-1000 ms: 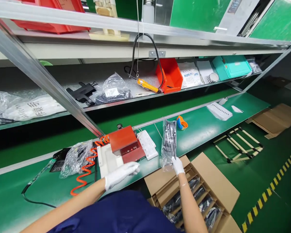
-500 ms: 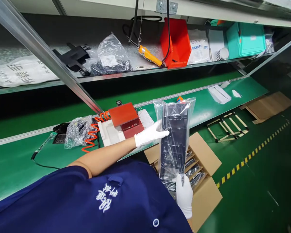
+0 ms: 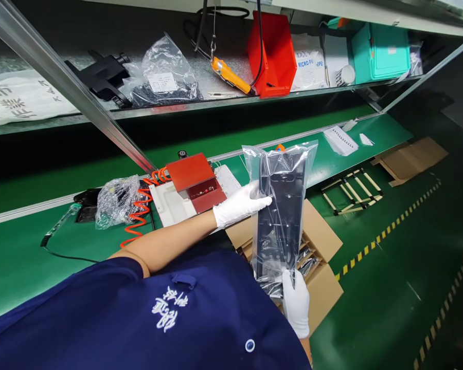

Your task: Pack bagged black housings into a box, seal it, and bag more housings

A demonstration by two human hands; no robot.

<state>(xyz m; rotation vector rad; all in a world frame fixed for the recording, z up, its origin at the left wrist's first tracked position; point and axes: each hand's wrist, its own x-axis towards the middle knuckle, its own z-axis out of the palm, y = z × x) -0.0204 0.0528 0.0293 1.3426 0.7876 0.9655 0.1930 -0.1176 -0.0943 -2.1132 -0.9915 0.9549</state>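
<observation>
Between my two white-gloved hands is a long black plastic panel (image 3: 280, 205) inside a clear plastic bag (image 3: 310, 154). My left hand (image 3: 241, 205) grips the panel's left edge through the bag, thumb lying across its face and fingers out of sight behind. Lower down, my right hand (image 3: 296, 303) is closed on the bag's bottom right corner. Below and behind the bagged panel stands an open cardboard box (image 3: 324, 231) with dividers and several bagged pieces in its slots.
A red fixture (image 3: 189, 174) with an orange coiled hose (image 3: 137, 203) sits on the green bench (image 3: 19, 257). Overhead, a yellow electric screwdriver (image 3: 231, 76) hangs before a red bin (image 3: 272, 56). A pale tube frame (image 3: 351, 192) lies on the floor at right.
The bagged panel stays in both hands, turned slightly with its top leaning further right. My view has shifted, so the shelf and bench sit higher and further left.
</observation>
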